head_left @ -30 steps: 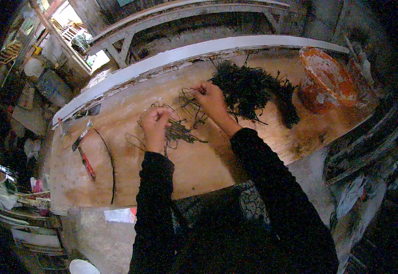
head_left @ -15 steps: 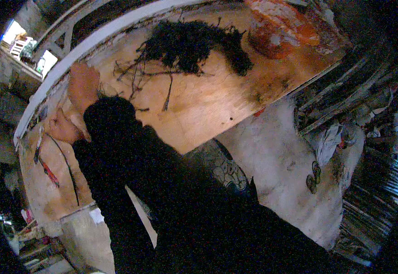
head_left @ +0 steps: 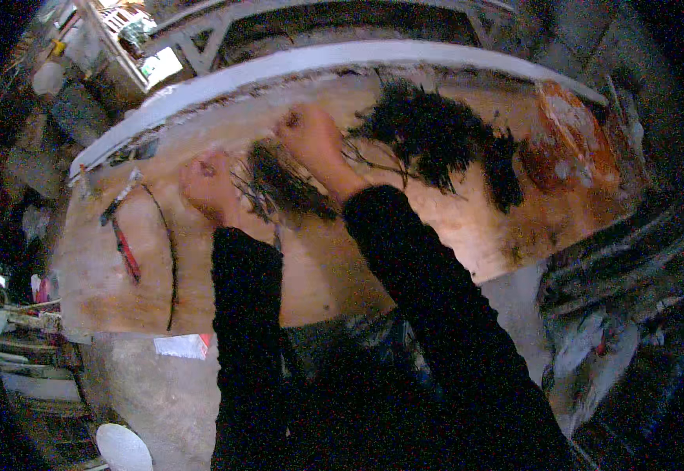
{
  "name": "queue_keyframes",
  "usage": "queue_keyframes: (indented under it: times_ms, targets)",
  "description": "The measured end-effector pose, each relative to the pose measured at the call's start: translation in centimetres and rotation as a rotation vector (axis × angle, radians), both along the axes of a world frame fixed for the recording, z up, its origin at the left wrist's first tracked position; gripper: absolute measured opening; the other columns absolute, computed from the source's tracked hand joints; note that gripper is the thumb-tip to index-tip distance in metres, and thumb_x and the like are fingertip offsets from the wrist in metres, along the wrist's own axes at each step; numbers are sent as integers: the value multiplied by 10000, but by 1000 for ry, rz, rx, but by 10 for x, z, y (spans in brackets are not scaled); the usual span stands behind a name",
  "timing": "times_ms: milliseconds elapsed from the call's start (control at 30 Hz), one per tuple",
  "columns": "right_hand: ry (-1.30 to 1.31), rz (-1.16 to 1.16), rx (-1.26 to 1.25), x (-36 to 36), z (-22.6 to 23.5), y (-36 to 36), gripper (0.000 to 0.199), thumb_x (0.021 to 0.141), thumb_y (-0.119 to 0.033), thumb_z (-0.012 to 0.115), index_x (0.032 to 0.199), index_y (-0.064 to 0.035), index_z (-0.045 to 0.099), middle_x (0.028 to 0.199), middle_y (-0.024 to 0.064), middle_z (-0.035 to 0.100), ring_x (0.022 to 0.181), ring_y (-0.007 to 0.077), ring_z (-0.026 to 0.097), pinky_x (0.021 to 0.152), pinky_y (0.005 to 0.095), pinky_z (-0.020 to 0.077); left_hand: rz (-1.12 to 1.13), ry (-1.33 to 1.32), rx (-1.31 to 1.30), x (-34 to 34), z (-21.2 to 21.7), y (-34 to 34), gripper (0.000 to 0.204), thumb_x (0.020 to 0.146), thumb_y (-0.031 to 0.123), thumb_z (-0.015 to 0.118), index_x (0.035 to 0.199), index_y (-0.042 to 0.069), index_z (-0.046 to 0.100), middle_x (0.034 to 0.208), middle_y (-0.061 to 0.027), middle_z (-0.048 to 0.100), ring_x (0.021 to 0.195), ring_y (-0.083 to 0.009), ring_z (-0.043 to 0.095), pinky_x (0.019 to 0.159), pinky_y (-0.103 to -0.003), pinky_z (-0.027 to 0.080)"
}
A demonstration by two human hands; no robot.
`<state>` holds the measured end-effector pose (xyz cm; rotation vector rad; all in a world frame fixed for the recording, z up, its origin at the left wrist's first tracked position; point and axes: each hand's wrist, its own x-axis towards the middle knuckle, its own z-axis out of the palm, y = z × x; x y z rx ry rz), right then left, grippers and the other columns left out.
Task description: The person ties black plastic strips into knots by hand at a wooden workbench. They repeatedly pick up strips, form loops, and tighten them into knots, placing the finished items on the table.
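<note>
Bundle of dark strands [head_left: 287, 184]: lies on the wooden tabletop [head_left: 334, 271], left of and apart from the larger dark pile [head_left: 436, 129], which serves as reference for all positions below. Strands of the bundle run loosely together; their ends are blurred.

Right hand [head_left: 310, 145]: left of the pile, beside the bundle's upper end. Fingers curled in and pressed together. Whether a strand is pinched between them cannot be told owing to blur.

Left hand [head_left: 210, 187]: farther left of the pile, on the other side of the bundle. Fingers likewise folded closed; anything pinched is too indistinct to tell. The two hands are apart, with the bundle between them.

Loose strands [head_left: 377, 161] extend from the pile's left side toward the right wrist.

Well left of the pile, past the left hand: a thin, dark, curved rod [head_left: 172, 259], then a red-handled tool [head_left: 127, 255] and a dark tool with a pale end [head_left: 122, 196].

Right of the pile: an orange container [head_left: 577, 137], tilted, its surface stained whitish. Beyond the pile: a white strip [head_left: 342, 56] along the tabletop's far edge.
</note>
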<state>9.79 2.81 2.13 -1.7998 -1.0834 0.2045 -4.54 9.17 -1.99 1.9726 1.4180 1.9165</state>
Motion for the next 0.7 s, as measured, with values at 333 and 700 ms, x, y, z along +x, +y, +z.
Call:
queue_keyframes:
  times_ms: [333, 700]
  targets:
    - [598, 731, 113, -18, -23, -50, 169, 781, -220, 563, 834, -60, 579, 689, -29, 531, 667, 67, 491, 631, 212, 393, -116, -9, -187, 4, 7, -6, 86, 651, 106, 606, 668, 28, 576, 700, -72, 512, 606, -203, 491, 563, -297, 402]
    - [1194, 885, 161, 14, -36, -52, 141, 761, -78, 545, 899, -58, 557, 904, 17, 561, 757, 74, 499, 638, 203, 391, -524, -127, -330, 21, -17, -4, 85, 696, 84, 573, 704, 1, 588, 637, -85, 517, 613, -188, 510, 574, -276, 400]
